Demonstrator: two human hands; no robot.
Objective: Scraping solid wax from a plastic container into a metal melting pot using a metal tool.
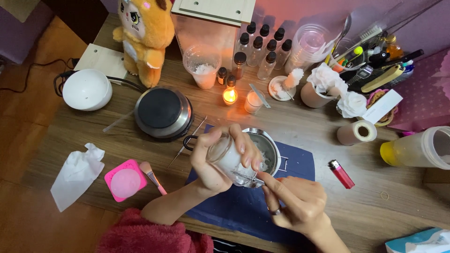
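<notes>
Left hand (218, 161) wraps a glass jar (229, 159), tipped mouth-down toward the metal pot (269, 150); grip closed on the jar. Right hand (297, 204) pinches a thin tool at the jar mouth, index finger extended; tool too small to identify, grip closed on it.

Progress, my read: white flaky stuff is partly out. Some sits in the pot, some clings inside the jar. So the emptying looks mid-way; the scraping out of the rest is left.

Jar is over the pot's near rim, above the blue mat (243, 206).

Room:
- Hotplate (163, 112) just left of the pot, near the left hand.
- Lit candle (229, 96) and a second small candle (253, 101) behind the pot, apart from both hands.
- Tweezers (187, 140) lie between hotplate and pot.
- Red lighter (341, 174) right of the mat, near the right hand.
- Pink mould (125, 180) and tissue (77, 173) well left.
- Counter (412, 206) front edge is close under the wrists; back half crowded with bottles (262, 47).
- Most open room: right front of counter.
</notes>
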